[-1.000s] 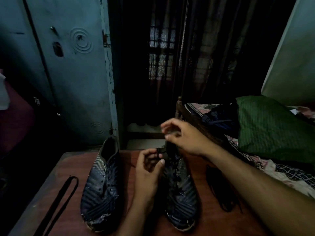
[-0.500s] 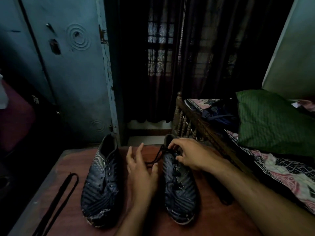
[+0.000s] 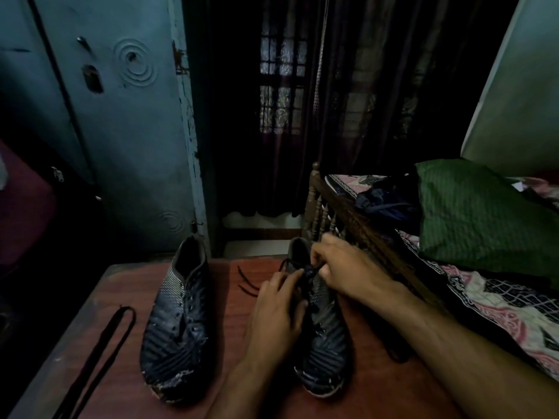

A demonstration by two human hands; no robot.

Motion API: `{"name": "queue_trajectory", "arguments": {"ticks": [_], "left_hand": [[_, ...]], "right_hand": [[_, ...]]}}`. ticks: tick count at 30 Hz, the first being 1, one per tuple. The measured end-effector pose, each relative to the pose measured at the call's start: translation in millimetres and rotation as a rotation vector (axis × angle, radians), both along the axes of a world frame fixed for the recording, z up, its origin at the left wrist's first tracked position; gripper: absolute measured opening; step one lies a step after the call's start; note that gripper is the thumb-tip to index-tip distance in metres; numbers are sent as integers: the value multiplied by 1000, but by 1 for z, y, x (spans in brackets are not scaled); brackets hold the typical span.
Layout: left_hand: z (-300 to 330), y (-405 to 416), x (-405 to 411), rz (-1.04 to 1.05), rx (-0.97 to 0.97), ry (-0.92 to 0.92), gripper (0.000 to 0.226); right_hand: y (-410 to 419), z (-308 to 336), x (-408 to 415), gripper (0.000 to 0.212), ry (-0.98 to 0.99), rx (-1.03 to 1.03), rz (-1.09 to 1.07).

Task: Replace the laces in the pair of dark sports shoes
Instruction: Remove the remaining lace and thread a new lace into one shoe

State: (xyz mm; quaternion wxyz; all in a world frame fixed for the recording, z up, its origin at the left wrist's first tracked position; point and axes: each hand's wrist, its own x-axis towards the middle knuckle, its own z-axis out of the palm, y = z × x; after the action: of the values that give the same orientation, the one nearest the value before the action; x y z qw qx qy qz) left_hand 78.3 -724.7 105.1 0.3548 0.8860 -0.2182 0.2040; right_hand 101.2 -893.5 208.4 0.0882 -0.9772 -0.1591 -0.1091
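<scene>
While both hands work at its throat, the right-hand dark patterned sports shoe [image 3: 325, 343] stands on the reddish-brown wooden table [image 3: 121, 294], toe toward the person, its worn front edge pale and frayed. A thin dark lace [image 3: 305, 272] runs through its upper eyelets, and two loose ends of it trail onto the table just left of the shoe's collar. The right hand [image 3: 344, 267] reaches in from the right with its fingers curled, pinching the lace at the top of the tongue. The left hand [image 3: 278, 309] lies against the shoe's left side, fingers bent toward the same lace near the upper eyelets; whether it actually grips the lace or only touches it, I cannot tell in the dim light.

Its mate, a second dark patterned sports shoe [image 3: 178, 322], stands parallel on the left, apart from the hands, eyelets bare and toe badly scuffed. Near the table's left edge lies a long flat black lace [image 3: 96, 358], doubled into a narrow loop. Another dark bundle of lace [image 3: 396, 353] shows beneath the right forearm, mostly hidden.

Beyond the table to the right stands a carved wooden bed frame [image 3: 320, 207], its patterned pink sheet carrying a green pillow [image 3: 478, 213]. A blue-grey metal cupboard [image 3: 127, 140] fills the left background, dark curtains [image 3: 363, 101] the middle.
</scene>
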Motion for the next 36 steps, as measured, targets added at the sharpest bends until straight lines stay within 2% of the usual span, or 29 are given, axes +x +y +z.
{"name": "queue_trajectory", "arguments": {"ticks": [3,5,8,11,13,15,17,21,23,26,29,32,36], "left_hand": [[-2,0,1,9,-73,62,51],[-1,1,1,28,-105,60,42],[9,10,-2,157,-22,-3,18],[21,23,-6,336,33,-41,10],[23,27,-7,438,-38,-23,14],[23,28,-4,469,-213,-21,26],[21,29,1,408,-436,-48,36],[18,27,9,203,-925,123,44],[20,28,11,184,-1063,128,40],[28,35,10,221,-1083,-16,21],[36,37,6,230,-1067,-75,17],[35,37,8,260,-1157,-2,17],[39,40,8,309,-1247,117,28]], "right_hand": [[-1,7,-4,10,-275,-31,16],[0,8,-7,9,-365,38,-1],[2,8,-8,7,-418,293,-74],[-3,10,-4,17,-442,583,-59],[-3,11,-5,18,-373,734,-49],[1,11,-7,16,-274,804,-9],[6,7,-9,19,-193,682,66],[16,-7,-5,35,4,76,192],[15,-11,-1,35,77,-66,175],[10,-12,2,22,105,-63,172],[4,-10,4,19,47,-87,172],[-7,-5,4,22,5,-111,120],[-21,0,1,43,-12,-234,42]]}}
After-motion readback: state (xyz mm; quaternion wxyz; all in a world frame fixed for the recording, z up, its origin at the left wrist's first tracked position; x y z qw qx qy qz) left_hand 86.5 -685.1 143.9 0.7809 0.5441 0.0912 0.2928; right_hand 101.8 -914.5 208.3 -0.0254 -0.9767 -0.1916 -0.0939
